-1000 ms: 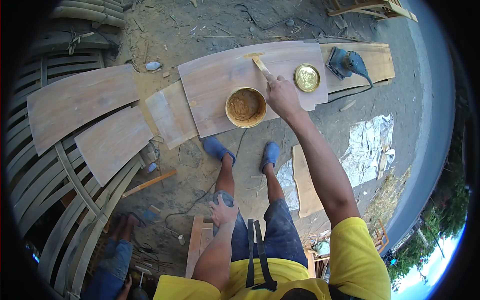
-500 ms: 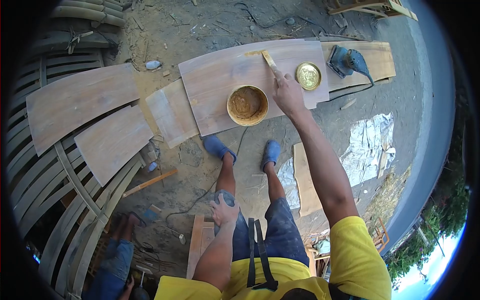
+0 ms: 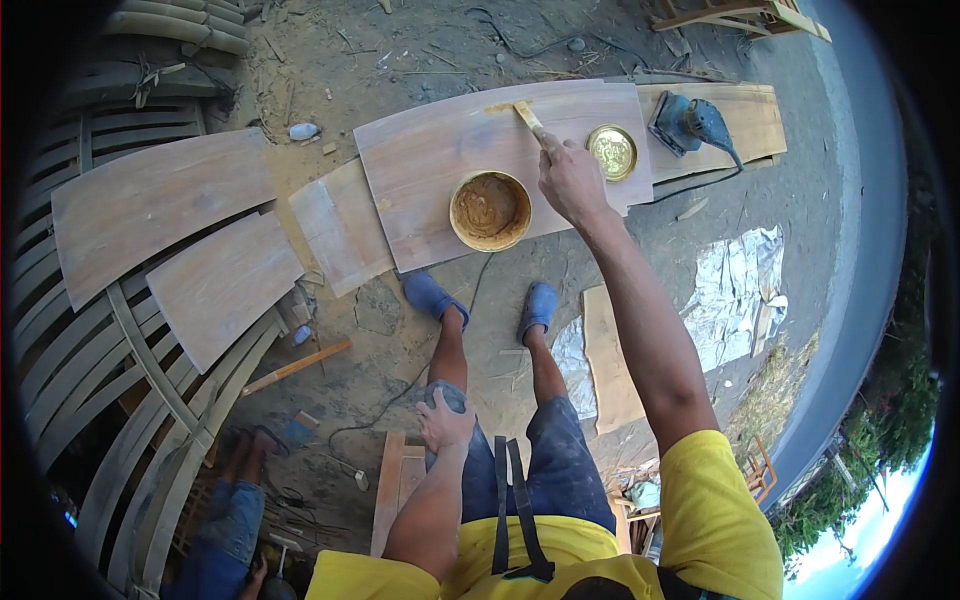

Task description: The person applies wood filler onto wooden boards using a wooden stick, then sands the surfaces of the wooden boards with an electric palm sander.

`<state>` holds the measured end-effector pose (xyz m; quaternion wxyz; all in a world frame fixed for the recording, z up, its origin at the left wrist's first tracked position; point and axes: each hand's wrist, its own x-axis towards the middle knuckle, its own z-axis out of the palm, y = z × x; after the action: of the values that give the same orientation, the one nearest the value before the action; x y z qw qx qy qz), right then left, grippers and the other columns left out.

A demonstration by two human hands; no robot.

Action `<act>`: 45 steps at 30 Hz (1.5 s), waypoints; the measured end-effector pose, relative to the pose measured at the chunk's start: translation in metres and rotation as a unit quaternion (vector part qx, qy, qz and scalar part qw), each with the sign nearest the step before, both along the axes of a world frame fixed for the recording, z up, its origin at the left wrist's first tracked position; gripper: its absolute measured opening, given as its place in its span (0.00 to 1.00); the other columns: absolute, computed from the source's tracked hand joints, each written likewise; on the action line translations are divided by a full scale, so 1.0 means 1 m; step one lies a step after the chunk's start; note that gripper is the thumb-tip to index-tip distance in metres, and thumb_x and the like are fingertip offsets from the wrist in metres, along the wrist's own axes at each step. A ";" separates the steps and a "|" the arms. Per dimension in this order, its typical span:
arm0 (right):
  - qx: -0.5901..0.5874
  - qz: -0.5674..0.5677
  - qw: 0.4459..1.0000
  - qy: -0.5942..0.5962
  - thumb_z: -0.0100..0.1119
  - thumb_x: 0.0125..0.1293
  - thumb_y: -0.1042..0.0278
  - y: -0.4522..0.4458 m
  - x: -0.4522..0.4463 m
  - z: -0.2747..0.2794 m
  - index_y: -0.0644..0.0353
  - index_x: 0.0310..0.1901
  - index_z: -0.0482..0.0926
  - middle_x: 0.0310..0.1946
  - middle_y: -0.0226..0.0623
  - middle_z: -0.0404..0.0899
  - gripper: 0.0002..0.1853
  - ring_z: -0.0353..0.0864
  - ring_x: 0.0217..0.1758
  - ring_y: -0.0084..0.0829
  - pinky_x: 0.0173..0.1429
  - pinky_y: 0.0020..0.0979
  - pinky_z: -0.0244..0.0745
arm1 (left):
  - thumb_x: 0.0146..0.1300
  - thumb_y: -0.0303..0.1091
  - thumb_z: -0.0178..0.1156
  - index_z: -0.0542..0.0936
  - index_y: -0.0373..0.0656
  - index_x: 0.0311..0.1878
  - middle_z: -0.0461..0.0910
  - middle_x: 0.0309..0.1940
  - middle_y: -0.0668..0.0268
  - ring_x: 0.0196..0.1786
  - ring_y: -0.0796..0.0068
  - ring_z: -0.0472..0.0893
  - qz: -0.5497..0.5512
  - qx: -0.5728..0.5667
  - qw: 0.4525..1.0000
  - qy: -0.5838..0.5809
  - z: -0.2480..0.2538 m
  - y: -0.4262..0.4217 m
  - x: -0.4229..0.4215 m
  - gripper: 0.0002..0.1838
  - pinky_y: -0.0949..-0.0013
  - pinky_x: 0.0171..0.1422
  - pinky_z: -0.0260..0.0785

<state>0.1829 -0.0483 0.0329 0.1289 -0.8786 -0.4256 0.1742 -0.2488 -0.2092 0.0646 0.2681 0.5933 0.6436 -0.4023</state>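
Wood panel (image 3: 415,170): scraper (image 3: 530,118) is gripped by right hand (image 3: 572,182), fingers closed; blade shifted nearer the lid (image 3: 611,152) than a second ago (can (image 3: 490,243) unmoved). Left hand (image 3: 446,424) is rested on knee, fingers curled, hold undetermined.

The tin (image 3: 490,243), with paste (image 3: 487,205) in it, sits on the board (image 3: 415,155) near its six o'clock edge. From the tin, the scraper (image 3: 528,116) in the right hand (image 3: 573,182) lies at one o'clock, the lid (image 3: 611,152) at two, and the sander (image 3: 690,125) farther out at two, on the plank (image 3: 762,118). A panel (image 3: 160,200) lies at nine, the left hand (image 3: 447,420) on the left leg (image 3: 448,350) at six.
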 end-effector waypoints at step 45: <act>0.034 -0.015 0.999 -0.006 0.55 0.76 0.70 -0.024 0.020 -0.006 0.58 0.66 0.84 0.36 0.58 0.88 0.20 0.89 0.40 0.59 0.49 0.55 0.82 | 0.62 0.57 0.71 0.72 0.54 0.78 0.72 0.65 0.40 0.64 0.37 0.82 0.003 0.004 1.000 -0.001 0.002 -0.005 -0.011 0.42 0.44 0.66 0.78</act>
<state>0.2032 -0.0722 0.0272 0.1583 -0.8811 -0.4187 0.1524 -0.2600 -0.2145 0.0670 0.2673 0.5926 0.6468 -0.3986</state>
